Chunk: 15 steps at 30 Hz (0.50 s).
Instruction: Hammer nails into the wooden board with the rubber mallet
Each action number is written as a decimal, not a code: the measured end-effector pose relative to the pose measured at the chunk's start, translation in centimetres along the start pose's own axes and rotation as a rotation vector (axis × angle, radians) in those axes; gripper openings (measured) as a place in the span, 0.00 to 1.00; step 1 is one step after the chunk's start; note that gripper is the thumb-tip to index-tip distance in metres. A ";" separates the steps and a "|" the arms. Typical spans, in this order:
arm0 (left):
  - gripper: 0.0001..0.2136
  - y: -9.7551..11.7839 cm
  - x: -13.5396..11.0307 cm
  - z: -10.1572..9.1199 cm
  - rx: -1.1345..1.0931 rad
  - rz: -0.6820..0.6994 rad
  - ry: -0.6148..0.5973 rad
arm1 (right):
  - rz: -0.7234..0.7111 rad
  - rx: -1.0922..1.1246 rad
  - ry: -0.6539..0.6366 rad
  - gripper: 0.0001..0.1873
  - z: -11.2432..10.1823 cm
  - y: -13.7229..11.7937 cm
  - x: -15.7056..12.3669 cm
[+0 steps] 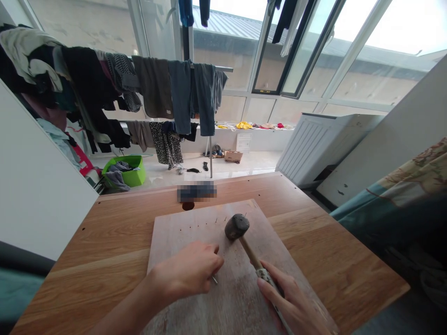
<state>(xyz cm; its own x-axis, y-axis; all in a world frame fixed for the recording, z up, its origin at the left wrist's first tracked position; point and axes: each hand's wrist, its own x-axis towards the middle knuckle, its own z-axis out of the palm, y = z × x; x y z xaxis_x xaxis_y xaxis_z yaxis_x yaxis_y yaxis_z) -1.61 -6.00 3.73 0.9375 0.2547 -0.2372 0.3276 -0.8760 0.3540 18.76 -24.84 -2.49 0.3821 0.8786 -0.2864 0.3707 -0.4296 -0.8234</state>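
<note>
My right hand (284, 295) is wrapped round the handle of a rubber mallet (237, 227) with a dark, blocky head and a wooden shaft. The mallet head hovers over or rests on a pale, worn wooden board (206, 242); I cannot tell which. Closed over the board's middle is my left hand (195, 267), and the tip of a thin metal nail (214, 280) pokes out below its fingers. Along the far edge of the board runs a row of several small nails (216, 220); those on the left look lower, those towards the mallet stand taller.
Under the board is a wood-grain table (115, 251) with a round hole (188, 205). A blurred dark item (196, 190) lies at its far edge. Beyond are hanging clothes (153, 88), a green basin (134, 174) and a white ribbed unit (314, 144). A curtain (394, 195) hangs at right.
</note>
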 end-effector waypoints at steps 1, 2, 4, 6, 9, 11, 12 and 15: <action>0.06 0.1 0.0 -0.1 0.012 -0.002 0.006 | 0.002 0.000 0.000 0.43 0.0 0.0 0.0; 0.06 0.4 0.0 -0.2 0.027 -0.006 0.009 | 0.006 -0.001 0.007 0.42 0.1 0.1 -0.1; 0.06 1.0 -0.1 -0.5 0.056 -0.020 0.013 | 0.014 -0.005 0.028 0.42 0.1 0.1 -0.2; 0.08 1.6 -0.2 -0.7 0.081 -0.029 0.010 | 0.016 -0.009 0.034 0.41 0.1 0.1 -0.2; 0.10 2.1 -0.2 -0.7 0.113 -0.013 0.024 | 0.002 -0.011 0.005 0.41 0.0 -0.1 -0.1; 0.11 2.3 -0.2 -0.4 0.128 -0.006 0.044 | -0.001 -0.004 -0.021 0.42 0.0 -0.3 -0.1; 0.11 2.3 -0.2 -0.1 0.135 -0.008 0.056 | 0.000 0.001 -0.028 0.42 -0.1 -0.3 0.0; 0.12 2.4 0.0 0.8 0.146 -0.016 0.070 | 0.009 0.022 -0.008 0.41 -0.1 -0.4 0.0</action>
<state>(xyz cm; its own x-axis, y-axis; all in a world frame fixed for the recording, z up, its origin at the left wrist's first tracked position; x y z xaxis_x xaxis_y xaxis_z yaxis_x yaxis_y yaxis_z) -0.92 -8.41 3.85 0.9399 0.2924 -0.1762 0.3265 -0.9207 0.2139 18.69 -24.71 -2.12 0.3787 0.8763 -0.2979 0.3488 -0.4332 -0.8311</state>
